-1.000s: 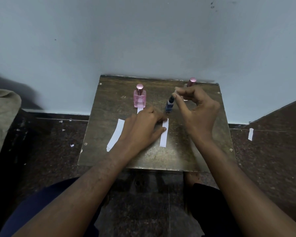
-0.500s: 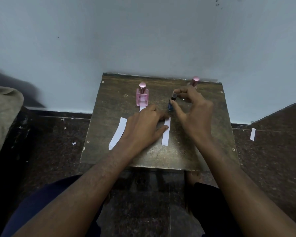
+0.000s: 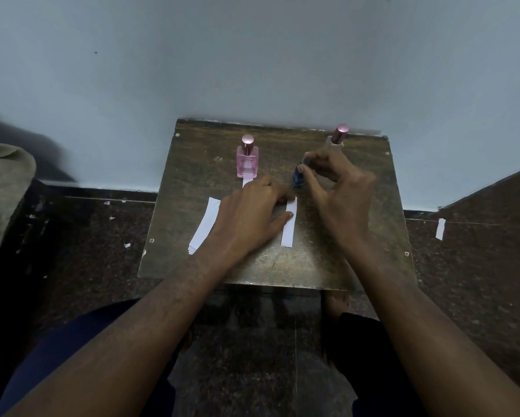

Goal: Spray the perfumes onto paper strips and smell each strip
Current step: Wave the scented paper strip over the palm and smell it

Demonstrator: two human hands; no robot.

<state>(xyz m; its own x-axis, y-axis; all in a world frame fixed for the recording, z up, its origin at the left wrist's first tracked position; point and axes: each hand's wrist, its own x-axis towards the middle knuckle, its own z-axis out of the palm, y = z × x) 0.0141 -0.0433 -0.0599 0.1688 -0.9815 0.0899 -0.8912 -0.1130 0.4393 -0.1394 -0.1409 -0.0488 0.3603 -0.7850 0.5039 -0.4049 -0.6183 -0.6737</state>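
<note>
- The small tabletop (image 3: 328,266) in front of my knees carries everything, its far edge against the wall.
- My left hand (image 3: 249,218) lies flat and spread near the middle of the tabletop, thumb tip touching the paper strip (image 3: 289,224) that runs toward the near edge; another strip's end (image 3: 246,182) pokes out beyond my knuckles.
- My right hand (image 3: 340,191) is curled, thumb and fingers pinching the small blue bottle (image 3: 298,176) just beyond the strip's far end.
- A stack of spare strips (image 3: 206,225) lies toward the left edge, apart from my hands.
- The pink bottle (image 3: 247,164) stands upright toward the far edge, capped, pink liquid filling most of it.
- A clear bottle with a pink cap (image 3: 338,136) stands at the far right corner; I cannot tell its fill.
- The blue bottle is dark glass; its level is hidden.
- To spray well, I judge I should keep the strip pinned flat, aim the nozzle down at its far end, and press briefly so the mist lands on the paper rather than my thumb.
</note>
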